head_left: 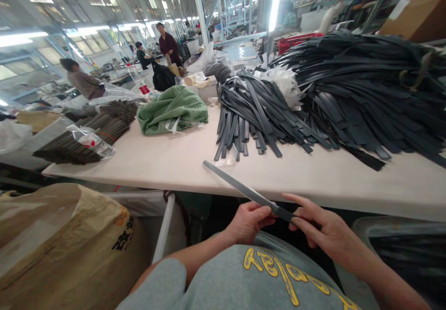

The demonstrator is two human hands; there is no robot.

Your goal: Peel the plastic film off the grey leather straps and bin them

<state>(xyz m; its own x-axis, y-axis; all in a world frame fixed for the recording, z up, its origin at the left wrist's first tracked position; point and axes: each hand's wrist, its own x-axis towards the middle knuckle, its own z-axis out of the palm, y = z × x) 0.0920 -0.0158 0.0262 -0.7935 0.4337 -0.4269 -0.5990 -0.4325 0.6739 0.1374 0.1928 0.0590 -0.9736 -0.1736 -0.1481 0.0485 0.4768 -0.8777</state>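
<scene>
A long dark grey fabric strip (240, 187) slants from the table toward my body, its far end over the tabletop. My left hand (249, 219) pinches it partway along between thumb and fingers. At the near end of the strip, my right hand (320, 228) grips it with thumb and fingers, the index finger stretched out above. Beyond my hands lies a loose pile of similar grey strips (258, 115) on the table. A much larger heap of dark strips (376, 96) fills the right side.
The pale table (167, 161) runs across in front of me. On it are green cloth (174, 110), bundled brown strips (83, 138) and a plastic bottle (92, 140). A large tan sack (87, 235) stands at lower left, a grey bin (362, 235) at lower right. Several people are farther back.
</scene>
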